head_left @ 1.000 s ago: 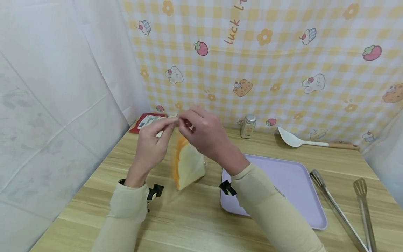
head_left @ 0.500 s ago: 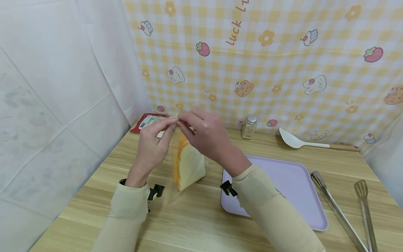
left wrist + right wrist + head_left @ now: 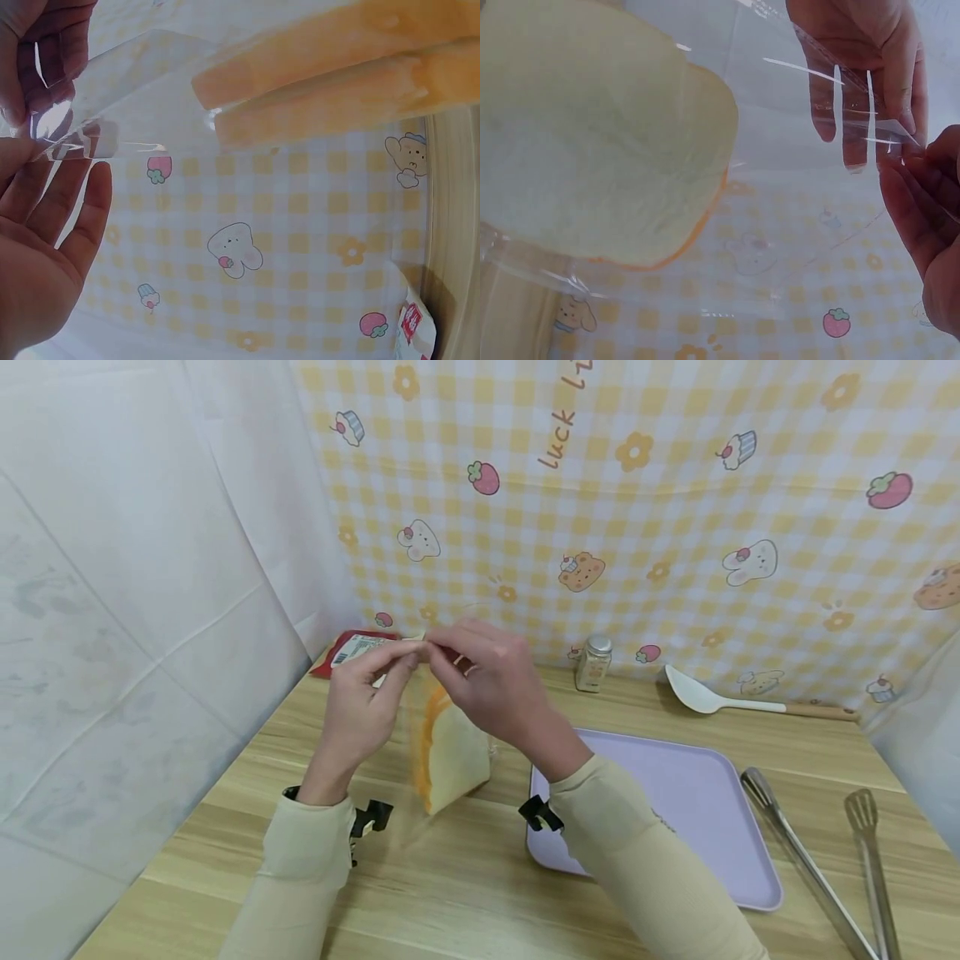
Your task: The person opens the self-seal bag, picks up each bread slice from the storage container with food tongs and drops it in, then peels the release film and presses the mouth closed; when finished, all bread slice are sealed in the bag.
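A clear plastic bag [image 3: 142,94] with slices of bread [image 3: 457,756] in it stands on the table, its top drawn up between both hands. My left hand [image 3: 358,706] pinches the bag's upper edge between thumb and fingers. Right beside it, my right hand [image 3: 491,681] pinches the same edge, fingertips meeting the left ones. In the left wrist view, two thick slices with orange crusts [image 3: 322,105] show side by side through the film. The right wrist view shows a pale slice face [image 3: 600,142] behind the film.
A lilac tray [image 3: 675,793] lies to the right, partly under the right forearm. Metal tongs [image 3: 802,852] and another slotted metal utensil [image 3: 870,860] are farther right. Behind stand a seasoning jar [image 3: 593,664], a white spoon [image 3: 697,693] and a red packet [image 3: 352,647].
The right hand's fingers and wrist have shifted slightly at the bag's edge. The left hand keeps its place, and the bread stays where it was.
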The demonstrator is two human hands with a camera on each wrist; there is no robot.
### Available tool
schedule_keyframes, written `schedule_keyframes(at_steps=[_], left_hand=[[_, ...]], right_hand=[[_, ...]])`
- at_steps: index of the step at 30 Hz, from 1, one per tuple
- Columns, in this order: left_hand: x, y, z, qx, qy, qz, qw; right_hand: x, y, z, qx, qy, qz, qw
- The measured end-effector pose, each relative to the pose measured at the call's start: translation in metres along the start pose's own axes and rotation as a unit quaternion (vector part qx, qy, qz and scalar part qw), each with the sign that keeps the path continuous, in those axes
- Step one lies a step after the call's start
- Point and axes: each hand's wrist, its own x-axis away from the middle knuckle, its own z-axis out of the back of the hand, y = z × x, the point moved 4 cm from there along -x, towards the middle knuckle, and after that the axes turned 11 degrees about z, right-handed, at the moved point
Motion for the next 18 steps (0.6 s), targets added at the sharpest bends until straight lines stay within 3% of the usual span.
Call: schedule_keyframes(at_steps=[6, 12, 18], left_hand=[[-0.001, -0.002, 0.002, 0.027, -0.006, 0.012, 0.9996], [-0.004, -0.009, 0.015, 0.088, 0.014, 0.016, 0.9959], [-0.005, -0.014, 0.024, 0.102, 0.033, 0.049, 0.993]], right_hand=[[0.002, 0.006, -0.001, -0.08, 0.053, -0.07, 0.9929], [0.006, 0.018, 0.009, -0.119, 0.12, -0.162, 0.9723], [0.008, 0.025, 0.02, -0.128, 0.161, -0.182, 0.9615]])
